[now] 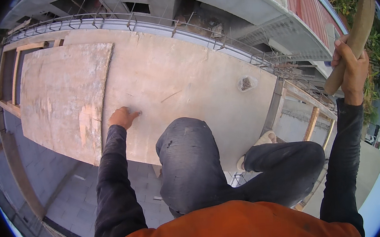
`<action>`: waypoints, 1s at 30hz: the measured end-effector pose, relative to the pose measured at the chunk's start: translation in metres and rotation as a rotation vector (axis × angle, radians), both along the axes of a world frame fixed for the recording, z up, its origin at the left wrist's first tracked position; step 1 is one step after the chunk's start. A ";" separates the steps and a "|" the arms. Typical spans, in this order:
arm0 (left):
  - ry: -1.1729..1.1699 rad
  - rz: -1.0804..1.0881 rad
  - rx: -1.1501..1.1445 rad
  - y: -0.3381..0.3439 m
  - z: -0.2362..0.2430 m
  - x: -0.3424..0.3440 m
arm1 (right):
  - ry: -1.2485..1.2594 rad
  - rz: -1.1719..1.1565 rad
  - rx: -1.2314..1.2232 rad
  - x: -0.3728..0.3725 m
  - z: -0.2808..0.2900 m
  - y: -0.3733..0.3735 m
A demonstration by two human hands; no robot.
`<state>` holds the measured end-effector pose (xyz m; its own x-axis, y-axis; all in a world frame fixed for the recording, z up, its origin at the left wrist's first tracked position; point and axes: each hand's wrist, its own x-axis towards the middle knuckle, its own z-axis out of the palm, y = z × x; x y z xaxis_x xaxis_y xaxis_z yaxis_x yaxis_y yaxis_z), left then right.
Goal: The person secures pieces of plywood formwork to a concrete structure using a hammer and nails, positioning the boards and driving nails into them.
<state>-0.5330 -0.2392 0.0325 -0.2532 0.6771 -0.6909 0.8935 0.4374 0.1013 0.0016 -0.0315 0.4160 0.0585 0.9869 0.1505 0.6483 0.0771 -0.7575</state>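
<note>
My left hand [124, 118] is on the pale plywood panel [181, 73], right of the edge of a second, rougher board [59, 94] lying on it at the left. Its thumb and forefinger pinch something small, perhaps a nail, too small to make out. My right hand [351, 68] grips a thick wooden handle [355, 25], raised at the right; whatever tops it is out of view. A clear plastic bag [247, 83] of small dark pieces sits near the panel's right end.
I kneel high up on the panel. Open timber framing [16, 71] borders its left end, more [311, 122] its right. Steel rebar [176, 28] runs along the far edge, before an unfinished building [238, 4]. Far below at lower left is grey block paving [69, 198].
</note>
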 end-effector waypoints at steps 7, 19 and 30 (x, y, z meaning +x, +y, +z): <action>-0.042 0.077 -0.009 -0.003 -0.003 -0.005 | 0.141 0.146 0.055 -0.058 0.039 0.043; -0.073 0.165 -0.049 -0.002 0.001 -0.004 | 0.413 0.180 -0.229 -0.084 -0.048 0.017; -0.198 0.236 0.194 0.014 0.000 0.008 | 0.636 0.152 -0.584 -0.150 -0.206 0.025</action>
